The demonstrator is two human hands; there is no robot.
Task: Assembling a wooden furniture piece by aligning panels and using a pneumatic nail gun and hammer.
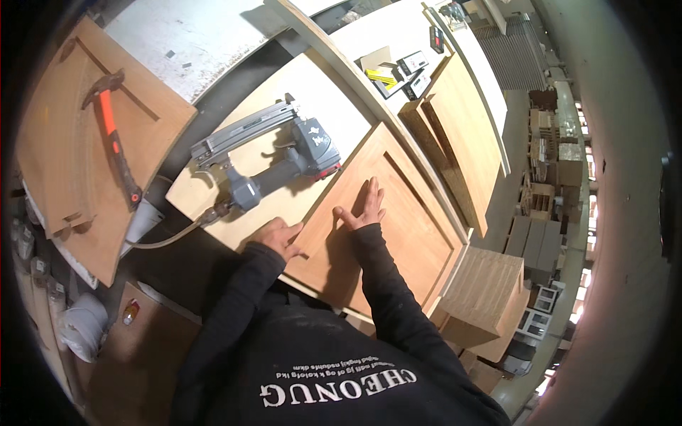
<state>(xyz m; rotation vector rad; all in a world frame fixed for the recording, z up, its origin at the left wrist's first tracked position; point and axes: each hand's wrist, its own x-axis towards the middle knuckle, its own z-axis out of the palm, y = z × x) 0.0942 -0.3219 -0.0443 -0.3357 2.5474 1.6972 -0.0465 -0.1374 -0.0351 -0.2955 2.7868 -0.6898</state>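
Observation:
A light-brown wooden panel [398, 234] with a dark groove near its far end lies in front of me on the bench. My right hand [366, 206] rests on top of it, thumb and fingers stretched out. At the panel's left edge, my left hand [275, 238] grips the border, thumb and forefinger on the face and the other fingers bent. Beyond the left hand, a grey and black nail gun [277, 167] lies on its side on a pale board [249, 106]. An air hose [167, 243] runs from its handle to the left.
A claw hammer [110, 128] with an orange and black handle lies on another brown panel [53, 149] at left. Past a long wooden rail [334, 53] are small boxes [412, 64] and leaning boards [465, 128]. Stacked boards [479, 291] stand at right.

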